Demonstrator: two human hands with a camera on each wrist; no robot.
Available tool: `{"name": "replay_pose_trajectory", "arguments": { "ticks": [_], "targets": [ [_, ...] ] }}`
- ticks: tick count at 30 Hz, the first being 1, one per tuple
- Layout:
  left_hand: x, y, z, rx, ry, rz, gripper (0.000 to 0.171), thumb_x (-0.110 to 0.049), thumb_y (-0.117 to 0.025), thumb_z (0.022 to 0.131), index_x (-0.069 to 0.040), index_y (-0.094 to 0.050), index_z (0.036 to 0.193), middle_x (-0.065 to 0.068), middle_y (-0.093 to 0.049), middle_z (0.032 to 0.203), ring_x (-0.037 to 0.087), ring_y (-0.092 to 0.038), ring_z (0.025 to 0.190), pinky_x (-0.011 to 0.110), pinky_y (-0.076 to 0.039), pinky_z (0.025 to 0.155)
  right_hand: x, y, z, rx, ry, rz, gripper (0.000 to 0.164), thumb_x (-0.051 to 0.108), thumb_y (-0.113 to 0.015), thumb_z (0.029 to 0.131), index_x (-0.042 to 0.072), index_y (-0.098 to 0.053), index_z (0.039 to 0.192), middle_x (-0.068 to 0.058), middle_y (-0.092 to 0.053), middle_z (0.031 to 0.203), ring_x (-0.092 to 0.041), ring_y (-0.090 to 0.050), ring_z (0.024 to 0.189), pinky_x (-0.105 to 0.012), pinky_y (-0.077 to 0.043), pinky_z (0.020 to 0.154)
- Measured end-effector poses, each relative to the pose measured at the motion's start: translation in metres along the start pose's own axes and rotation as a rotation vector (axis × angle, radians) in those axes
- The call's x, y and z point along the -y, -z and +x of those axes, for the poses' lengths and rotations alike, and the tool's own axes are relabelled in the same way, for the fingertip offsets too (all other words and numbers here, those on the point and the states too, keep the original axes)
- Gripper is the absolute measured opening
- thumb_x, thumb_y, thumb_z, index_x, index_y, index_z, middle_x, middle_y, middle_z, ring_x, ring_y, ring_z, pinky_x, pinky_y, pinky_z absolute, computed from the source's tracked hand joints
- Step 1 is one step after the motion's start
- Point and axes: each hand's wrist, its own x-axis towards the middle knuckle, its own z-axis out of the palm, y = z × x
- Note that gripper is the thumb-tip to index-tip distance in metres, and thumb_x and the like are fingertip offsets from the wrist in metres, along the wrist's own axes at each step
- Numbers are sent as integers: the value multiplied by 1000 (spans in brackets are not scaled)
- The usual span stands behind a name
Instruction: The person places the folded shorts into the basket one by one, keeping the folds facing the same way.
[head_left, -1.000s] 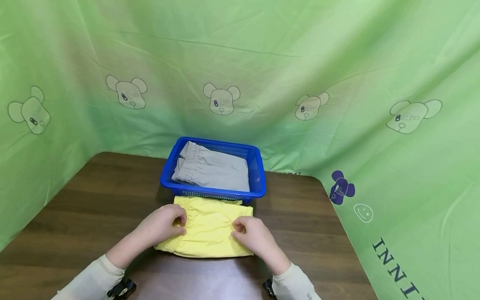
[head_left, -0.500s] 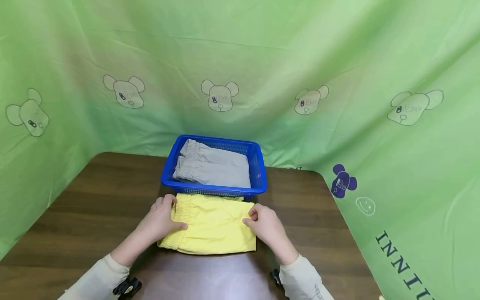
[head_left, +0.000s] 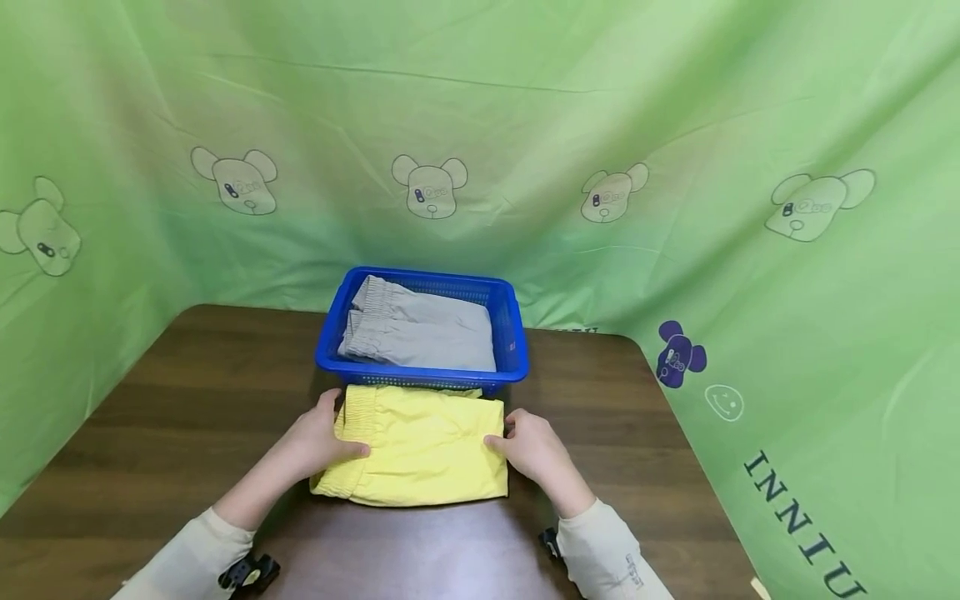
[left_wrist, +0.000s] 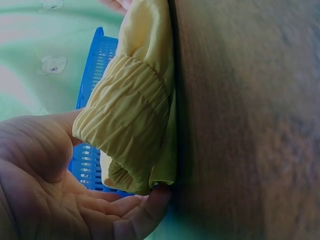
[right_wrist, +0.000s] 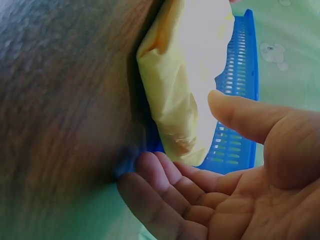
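Folded yellow pants [head_left: 427,450] with a gathered elastic waistband lie on the table, right in front of the blue basket. My left hand [head_left: 318,440] is at the waistband end, thumb on top; in the left wrist view its fingertips [left_wrist: 161,196] reach the bottom edge of the fold. At the opposite end is my right hand [head_left: 534,450], thumb over the upper side. The right wrist view shows its bent fingers [right_wrist: 152,172] beside the folded end, with the thumb [right_wrist: 235,110] at the top surface. Whether those fingers touch the cloth is hard to tell.
The blue plastic basket [head_left: 517,333] holds a folded grey garment [head_left: 427,329], also with an elastic waist. Brown wood-grain table [head_left: 600,400] surrounds them. A green printed curtain [head_left: 525,108] encloses the back and sides.
Both hands have moved outward from the top of the yellow pants to their two ends. The left fingers have gone over to the waistband's outer edge. The pants lie smoother.
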Motion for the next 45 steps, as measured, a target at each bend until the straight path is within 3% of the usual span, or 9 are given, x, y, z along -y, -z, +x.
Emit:
{"name": "replay_pose_trajectory", "arguments": {
  "ticks": [11, 17, 21, 33, 45],
  "targets": [
    [5, 4, -3, -7, 3, -9, 122, -53, -87, 76, 10, -20, 155, 38, -45, 147, 53, -49, 132, 63, -47, 100, 3, -5, 4, 46, 58, 27, 37, 39, -79, 87, 5, -67, 95, -1, -61, 78, -17, -55, 69, -31, -45, 61],
    [4, 2, -3, -3, 15, -26, 117, -50, -88, 76, 12, -25, 153, 38, -45, 147, 54, -48, 132, 63, -48, 99, 2, -5, 2, 95, 20, 130, 32, 35, -80, 88, 6, -65, 89, -4, -57, 69, -19, -55, 52, -31, -46, 48],
    [3, 1, -1, -1, 35, -40, 112, -48, -88, 77, 12, -29, 152, 37, -47, 146, 53, -48, 132, 62, -48, 99, -1, -7, 2, 112, 9, 176, 31, 34, -80, 88, 6, -64, 89, -4, -57, 70, -21, -58, 49, -31, -49, 46],
    [0, -2, 4, -11, 39, -65, 102, -43, -91, 75, 13, -42, 144, 33, -55, 139, 50, -54, 125, 59, -50, 97, -6, -10, 3, 127, -5, 268, 29, 27, -80, 88, 4, -64, 92, -5, -58, 75, -20, -58, 56, -32, -53, 49],
    [-1, -3, 3, -30, 53, -133, 98, -37, -92, 75, 12, -42, 144, 31, -56, 137, 47, -56, 123, 58, -50, 96, -9, -9, 6, 172, 8, 483, 26, 18, -77, 90, -2, -65, 98, -8, -64, 84, -17, -62, 68, -36, -59, 58]
  ]
}}
